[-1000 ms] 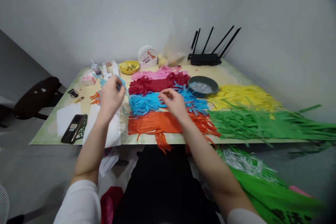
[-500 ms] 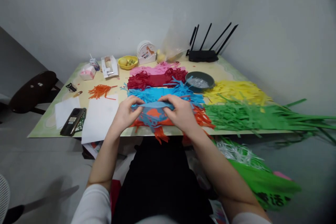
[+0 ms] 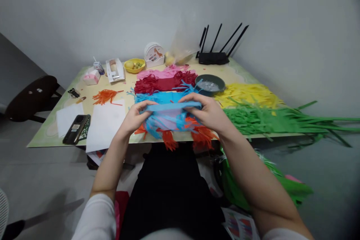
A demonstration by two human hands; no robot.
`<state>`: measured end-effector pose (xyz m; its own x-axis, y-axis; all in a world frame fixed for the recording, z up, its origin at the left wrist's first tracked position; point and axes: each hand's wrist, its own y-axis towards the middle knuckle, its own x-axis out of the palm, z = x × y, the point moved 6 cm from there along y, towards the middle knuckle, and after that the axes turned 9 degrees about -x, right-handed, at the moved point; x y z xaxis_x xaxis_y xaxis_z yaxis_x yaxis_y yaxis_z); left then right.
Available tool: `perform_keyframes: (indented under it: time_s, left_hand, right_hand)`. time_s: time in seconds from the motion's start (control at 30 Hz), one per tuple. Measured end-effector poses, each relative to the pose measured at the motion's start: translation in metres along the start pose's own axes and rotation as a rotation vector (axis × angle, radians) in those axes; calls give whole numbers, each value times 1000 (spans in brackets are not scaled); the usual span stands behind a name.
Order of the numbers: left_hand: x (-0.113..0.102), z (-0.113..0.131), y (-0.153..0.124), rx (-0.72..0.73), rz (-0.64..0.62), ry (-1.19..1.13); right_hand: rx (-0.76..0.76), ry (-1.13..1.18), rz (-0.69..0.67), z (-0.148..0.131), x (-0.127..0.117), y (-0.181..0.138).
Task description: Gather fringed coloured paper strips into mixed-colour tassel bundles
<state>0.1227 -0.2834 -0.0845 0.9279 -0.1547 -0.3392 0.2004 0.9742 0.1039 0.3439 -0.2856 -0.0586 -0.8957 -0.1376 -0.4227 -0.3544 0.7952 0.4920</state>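
Note:
A folded strip of blue fringed paper (image 3: 171, 106) is stretched between my two hands, its cut strips hanging down blurred. My left hand (image 3: 137, 117) pinches its left end, thumb below and fingers above. At the other end my right hand (image 3: 209, 111) grips it the same way. Orange fringed paper (image 3: 204, 137) lies beneath, partly covered by the held piece and spilling over the table's front edge. Just beyond my hands sits more blue fringed paper (image 3: 159, 97), then a dark red fringed piece (image 3: 165, 83) and a pink one (image 3: 171, 72).
Green fringe (image 3: 253, 120) and yellow fringe (image 3: 250, 95) spread to the right, near a dark bowl (image 3: 222, 84). A black router (image 3: 213, 58) stands at the back. Left are white paper (image 3: 105, 123), a phone (image 3: 75, 129), an orange tassel (image 3: 104, 96) and a yellow fruit dish (image 3: 134, 70).
My hands have moved apart, mostly the right one going rightward, and the blue paper between them is spread wider. The view has shifted slightly.

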Motion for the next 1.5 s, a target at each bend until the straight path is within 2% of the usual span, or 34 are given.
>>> perform_keyframes:
  time_s: [0.1,0.2,0.3,0.33,0.4,0.47,0.53,0.6,0.67,0.77,0.9,0.97,1.1,1.27,1.4,1.5]
  left_hand:
    - [-9,-5,2,0,24,70]
    - [-17,-2,1,75,96,334]
    - [0,13,0,219,50,494]
    - [8,19,1,262,51,488]
    - [19,28,7,310,142,424]
    - [26,27,16,283,210,338]
    - [30,19,27,211,211,269]
    - [28,12,34,160,259,248]
    - [23,12,35,159,376,282]
    - [26,20,33,180,437,360]
    - [37,31,29,173,371,421]
    - [36,32,28,151,328,429]
    - [25,23,28,111,225,336]
    - [21,14,33,22,-1,18]
    - [20,14,30,-20,-51,-95]
    - [18,14,26,21,-89,-128]
  right_hand:
    - [-14,53,2,1,-6,1]
    - [-31,-47,20,-1,-17,7]
    - [-80,-206,-70,-12,-16,19]
    - [-113,-255,-118,-17,-12,23]
    - [-184,-333,-205,-28,-5,29]
    - [-243,-394,-273,-34,-2,31]
    - [-278,-488,-317,-35,-7,31]
    - [-308,-631,-295,-34,-18,31]
    - [-363,-758,-217,-37,-28,29]
    - [-457,-839,-176,-45,-19,24]
    - [-421,-935,-210,-36,13,23]
    - [-363,-927,-198,-25,18,26]
    - [-256,-753,-166,-10,1,30]
    - [-192,-518,-154,-15,-18,30]
    - [-201,-379,-121,-18,-23,25]
    - [-182,-227,-121,-13,-24,19]
